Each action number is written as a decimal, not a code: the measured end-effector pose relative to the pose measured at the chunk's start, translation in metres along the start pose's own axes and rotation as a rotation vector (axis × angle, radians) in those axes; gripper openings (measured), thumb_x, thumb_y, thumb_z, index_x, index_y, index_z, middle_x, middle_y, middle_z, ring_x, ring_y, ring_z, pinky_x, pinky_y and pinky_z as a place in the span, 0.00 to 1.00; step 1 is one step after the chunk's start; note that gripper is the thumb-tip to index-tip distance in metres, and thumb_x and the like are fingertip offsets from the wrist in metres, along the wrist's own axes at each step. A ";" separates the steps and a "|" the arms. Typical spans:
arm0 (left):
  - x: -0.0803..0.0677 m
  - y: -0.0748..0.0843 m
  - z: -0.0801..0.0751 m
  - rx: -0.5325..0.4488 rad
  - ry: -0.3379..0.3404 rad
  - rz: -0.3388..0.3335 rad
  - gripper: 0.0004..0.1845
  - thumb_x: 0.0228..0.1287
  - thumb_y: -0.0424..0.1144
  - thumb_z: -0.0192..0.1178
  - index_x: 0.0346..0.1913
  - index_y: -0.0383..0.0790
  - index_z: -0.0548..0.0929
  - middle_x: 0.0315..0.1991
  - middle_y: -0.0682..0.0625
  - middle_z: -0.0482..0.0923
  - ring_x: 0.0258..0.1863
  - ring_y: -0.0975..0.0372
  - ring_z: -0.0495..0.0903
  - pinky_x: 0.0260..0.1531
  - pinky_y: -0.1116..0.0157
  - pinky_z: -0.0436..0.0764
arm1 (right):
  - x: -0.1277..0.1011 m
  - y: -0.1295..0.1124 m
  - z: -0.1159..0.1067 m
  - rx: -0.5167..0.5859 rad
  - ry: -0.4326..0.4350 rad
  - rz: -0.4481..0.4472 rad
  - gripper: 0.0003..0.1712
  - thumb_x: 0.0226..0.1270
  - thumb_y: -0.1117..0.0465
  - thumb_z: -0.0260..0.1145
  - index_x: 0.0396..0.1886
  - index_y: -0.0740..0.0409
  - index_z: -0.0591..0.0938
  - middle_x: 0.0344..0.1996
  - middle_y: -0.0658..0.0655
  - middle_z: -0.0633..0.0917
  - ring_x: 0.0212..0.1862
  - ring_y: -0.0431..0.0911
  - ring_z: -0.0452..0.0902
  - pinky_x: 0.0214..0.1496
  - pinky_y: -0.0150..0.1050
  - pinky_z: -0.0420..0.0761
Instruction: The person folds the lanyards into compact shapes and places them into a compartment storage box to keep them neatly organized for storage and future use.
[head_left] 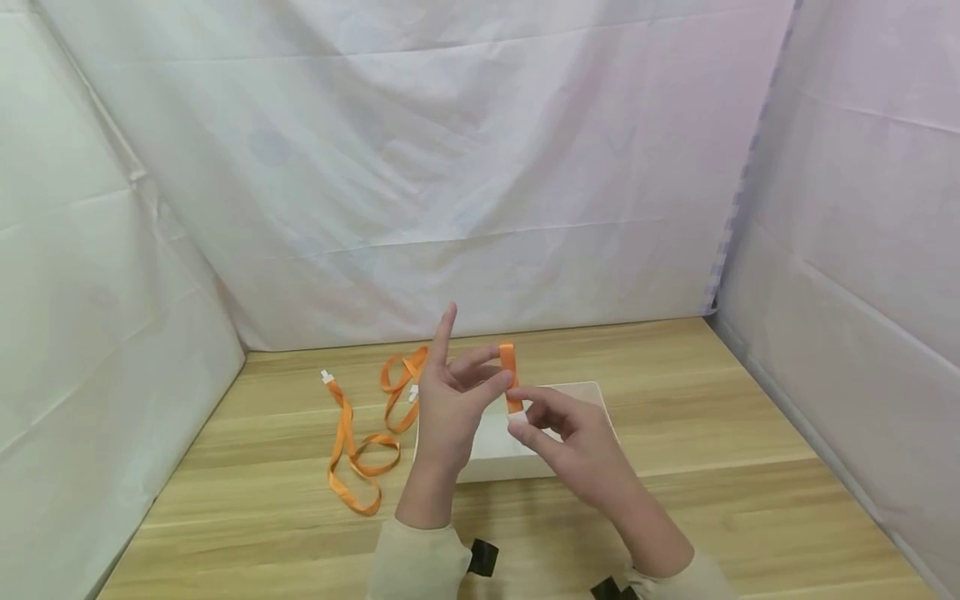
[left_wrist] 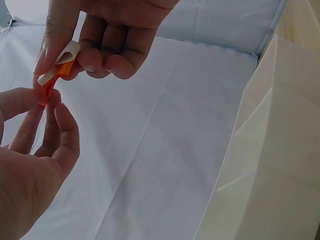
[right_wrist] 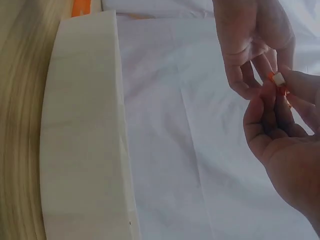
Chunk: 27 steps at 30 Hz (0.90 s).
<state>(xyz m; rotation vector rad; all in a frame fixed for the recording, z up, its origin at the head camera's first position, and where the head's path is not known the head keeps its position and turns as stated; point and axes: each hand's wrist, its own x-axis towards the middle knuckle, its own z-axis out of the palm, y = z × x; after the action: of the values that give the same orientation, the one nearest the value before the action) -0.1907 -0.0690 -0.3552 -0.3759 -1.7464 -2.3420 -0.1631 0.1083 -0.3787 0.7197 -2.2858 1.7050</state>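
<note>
In the head view an orange lanyard (head_left: 508,360), gathered into a short narrow length, is held up over a white box. My left hand (head_left: 450,408) pinches its strap between thumb and fingers, with the index finger pointing up. At the lower end my right hand (head_left: 573,437) grips the lanyard by its white plastic clip (head_left: 517,417). The left wrist view shows the clip (left_wrist: 69,52) as a hollow white loop by the right thumb, and the orange strap (left_wrist: 47,92) between the left fingertips. Seen from the right wrist, both hands meet at the clip (right_wrist: 278,78).
Two more orange lanyards lie on the wooden table (head_left: 247,467) to the left: one loosely looped lanyard (head_left: 343,433) with a white clip, and another lanyard (head_left: 392,383) partly behind my left hand. The open white box (head_left: 510,469) stands beneath my hands. White cloth (head_left: 450,167) surrounds the table.
</note>
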 end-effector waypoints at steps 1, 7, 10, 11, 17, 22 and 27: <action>0.000 0.000 0.000 -0.001 -0.004 0.004 0.55 0.62 0.22 0.71 0.84 0.65 0.57 0.43 0.61 0.93 0.40 0.61 0.91 0.53 0.62 0.88 | 0.001 0.000 -0.002 -0.001 -0.018 0.000 0.16 0.73 0.63 0.73 0.58 0.52 0.87 0.30 0.50 0.83 0.33 0.39 0.80 0.41 0.33 0.83; -0.001 -0.001 0.003 0.001 -0.013 0.009 0.53 0.62 0.22 0.71 0.84 0.59 0.59 0.43 0.62 0.93 0.36 0.63 0.89 0.46 0.65 0.86 | 0.004 -0.004 -0.013 0.068 -0.100 0.083 0.16 0.75 0.61 0.71 0.60 0.55 0.87 0.44 0.55 0.90 0.43 0.40 0.87 0.49 0.33 0.88; -0.001 -0.001 0.003 -0.019 -0.001 0.001 0.52 0.62 0.21 0.70 0.83 0.58 0.61 0.43 0.61 0.93 0.35 0.64 0.88 0.44 0.66 0.86 | 0.006 -0.003 -0.017 0.102 -0.130 0.092 0.16 0.81 0.63 0.63 0.62 0.58 0.86 0.54 0.60 0.90 0.50 0.41 0.88 0.56 0.35 0.88; -0.001 -0.001 0.003 -0.030 0.001 -0.004 0.51 0.62 0.21 0.70 0.83 0.57 0.61 0.43 0.61 0.93 0.35 0.64 0.88 0.44 0.66 0.87 | 0.007 -0.002 -0.017 0.112 -0.137 0.084 0.16 0.83 0.64 0.60 0.63 0.60 0.86 0.56 0.62 0.90 0.51 0.41 0.88 0.57 0.35 0.88; -0.002 0.000 0.004 -0.054 0.004 -0.035 0.48 0.63 0.20 0.68 0.82 0.56 0.64 0.43 0.60 0.92 0.35 0.64 0.89 0.46 0.62 0.90 | 0.009 0.005 -0.015 0.031 -0.093 -0.140 0.16 0.73 0.75 0.66 0.56 0.62 0.89 0.51 0.61 0.92 0.50 0.36 0.87 0.54 0.30 0.87; -0.003 0.002 0.008 -0.087 -0.009 -0.044 0.45 0.63 0.19 0.68 0.80 0.51 0.66 0.43 0.60 0.92 0.34 0.64 0.88 0.41 0.61 0.91 | 0.016 0.014 -0.013 -0.286 0.068 -0.620 0.18 0.67 0.78 0.70 0.50 0.57 0.90 0.41 0.53 0.86 0.41 0.43 0.83 0.44 0.28 0.81; -0.005 0.002 0.013 -0.129 -0.023 -0.054 0.42 0.62 0.17 0.68 0.77 0.43 0.69 0.43 0.62 0.92 0.34 0.65 0.89 0.38 0.62 0.91 | 0.026 0.015 -0.013 -0.397 0.144 -0.898 0.12 0.82 0.69 0.57 0.51 0.60 0.86 0.40 0.57 0.79 0.38 0.44 0.75 0.38 0.29 0.76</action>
<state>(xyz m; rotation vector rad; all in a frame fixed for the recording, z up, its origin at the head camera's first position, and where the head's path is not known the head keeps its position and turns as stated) -0.1848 -0.0567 -0.3517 -0.3816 -1.6391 -2.5058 -0.1942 0.1166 -0.3756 1.2151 -1.6870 0.8298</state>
